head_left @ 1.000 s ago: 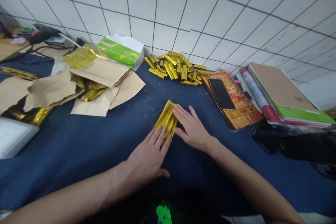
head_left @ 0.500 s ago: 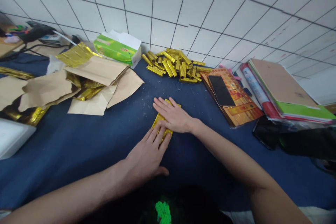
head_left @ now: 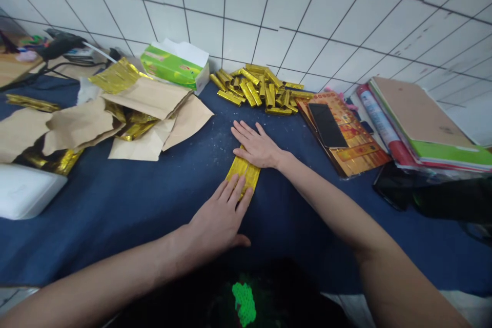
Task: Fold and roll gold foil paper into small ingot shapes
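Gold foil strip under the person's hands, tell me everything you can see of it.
The gold foil strip is a shiny, creased, flat-folded band lying slantwise on the dark blue table cover. The left hand rests its fingertips on the near end, and the right hand lies flat at the far end.

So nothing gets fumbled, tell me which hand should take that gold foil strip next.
Left, probably: the left hand has its fingertips on the near end of the gold foil strip, while the right hand lies flat at the far end, barely over it.
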